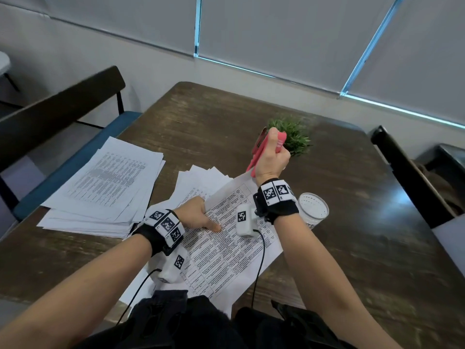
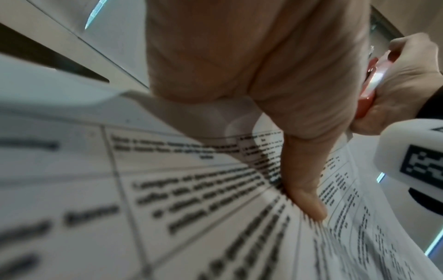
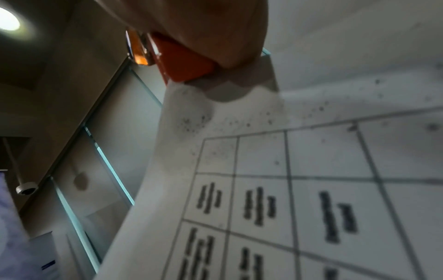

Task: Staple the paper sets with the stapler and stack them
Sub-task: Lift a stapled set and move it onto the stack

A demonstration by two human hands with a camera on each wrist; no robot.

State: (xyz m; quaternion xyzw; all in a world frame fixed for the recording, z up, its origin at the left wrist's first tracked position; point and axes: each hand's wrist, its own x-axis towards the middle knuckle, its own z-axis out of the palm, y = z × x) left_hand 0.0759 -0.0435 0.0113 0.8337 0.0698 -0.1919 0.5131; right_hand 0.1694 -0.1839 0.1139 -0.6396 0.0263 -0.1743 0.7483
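One stapler, one plant, one glass

Office: roller blinds, table, chairs, printed papers

Plant ahead, glass at right, paper pile left, tabletop open beyond.

Tabletop: dark brown wood with worn, streaky grain; rounded far-left corner; a glossy sheen near the right edge.
Wall: plain pale grey, behind the tabletop's far edge.
Windows: covered by grey roller blinds, drawn down.
Light: thin blue-white daylight strips along the blinds' sides and bottoms; a round ceiling lamp glows in the right wrist view.
Bench: off the tabletop's left edge; dark wooden backrest, blue seat cushion.
Chair: off the tabletop's right edge; black back.
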